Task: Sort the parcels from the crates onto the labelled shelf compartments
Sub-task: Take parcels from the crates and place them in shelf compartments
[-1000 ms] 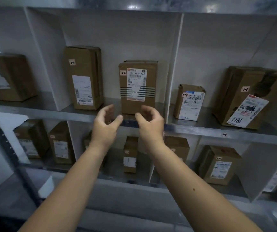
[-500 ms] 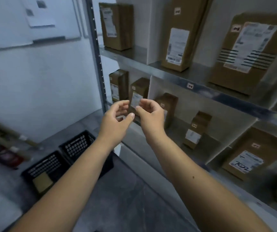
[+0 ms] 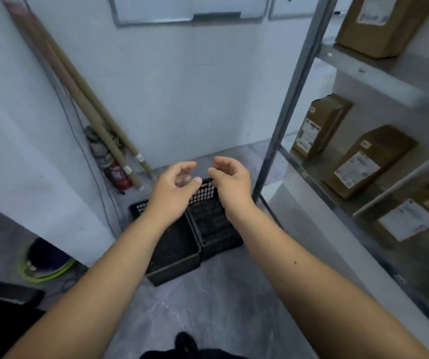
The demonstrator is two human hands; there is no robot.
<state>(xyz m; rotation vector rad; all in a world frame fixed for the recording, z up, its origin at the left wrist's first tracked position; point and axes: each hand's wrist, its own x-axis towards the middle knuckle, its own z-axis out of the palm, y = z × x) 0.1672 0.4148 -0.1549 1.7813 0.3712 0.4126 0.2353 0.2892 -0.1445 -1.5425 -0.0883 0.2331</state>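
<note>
Two black mesh crates stand side by side on the grey floor: the left crate (image 3: pixel 179 252) and the right crate (image 3: pixel 216 226). No parcel shows inside them, though my arms cover part of each. My left hand (image 3: pixel 174 187) and my right hand (image 3: pixel 230 180) hover above the crates, both empty, fingers loosely curled and apart. The metal shelf (image 3: pixel 379 71) rises on the right. Brown labelled parcels stand in its compartments: one on the upper level (image 3: pixel 381 22), and lower down a slim one (image 3: pixel 317 125), a tilted one (image 3: pixel 366 161) and a third (image 3: pixel 415 213).
The shelf's steel upright (image 3: pixel 293 99) stands just right of the crates. Long cardboard tubes (image 3: pixel 78 94) lean in the wall corner above a red can (image 3: pixel 118 176). A dark bucket with a green rim (image 3: pixel 45 260) sits at the left. A whiteboard (image 3: pixel 187 9) hangs on the wall.
My view has swung left and down from the shelf front to the floor crates. Both hands stayed empty and dropped to hover over the crates.
</note>
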